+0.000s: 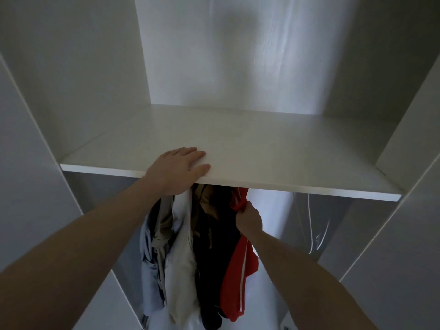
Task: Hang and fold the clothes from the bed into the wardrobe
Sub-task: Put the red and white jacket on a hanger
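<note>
Just right of the frame's centre, under the shelf (262, 160), a red garment (238, 263) is pinched at its top by the right hand (250, 221), fingers curled around the cloth. Soft and light it seems, so it is best held near the hanger, which is hidden. On the shelf edge the left hand (178, 170) is laid flat, fingers straight. About five hanging garments are counted.
</note>
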`<action>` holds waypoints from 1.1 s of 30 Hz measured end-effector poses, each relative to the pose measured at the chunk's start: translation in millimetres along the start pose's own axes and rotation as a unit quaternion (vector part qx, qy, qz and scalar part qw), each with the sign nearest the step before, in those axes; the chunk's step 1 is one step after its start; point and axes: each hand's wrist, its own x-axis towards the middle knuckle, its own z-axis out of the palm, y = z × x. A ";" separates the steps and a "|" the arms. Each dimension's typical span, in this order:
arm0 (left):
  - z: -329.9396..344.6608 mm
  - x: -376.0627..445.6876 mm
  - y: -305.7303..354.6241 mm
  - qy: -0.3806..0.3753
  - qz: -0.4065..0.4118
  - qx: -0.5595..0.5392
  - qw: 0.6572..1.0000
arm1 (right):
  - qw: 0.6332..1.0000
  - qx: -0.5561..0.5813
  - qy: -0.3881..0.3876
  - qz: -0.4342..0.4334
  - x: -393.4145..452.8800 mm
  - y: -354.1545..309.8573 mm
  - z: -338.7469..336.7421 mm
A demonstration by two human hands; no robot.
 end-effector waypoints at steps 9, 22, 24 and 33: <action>0.6 -1.0 -0.8 0.009 -0.001 0.000 1.000 | 0.998 -0.010 -0.063 0.019 -0.7 7.2 12.6; 2.5 2.9 -2.7 0.010 0.003 0.006 1.000 | 0.965 0.028 0.256 0.053 -9.3 92.2 -87.3; 2.5 2.4 -2.2 0.008 0.002 0.007 1.000 | 0.970 0.027 0.208 0.122 -4.2 98.6 -97.6; 0.4 -1.5 -0.2 0.017 0.000 0.003 1.000 | 0.961 0.130 0.012 0.245 12.6 85.2 -81.3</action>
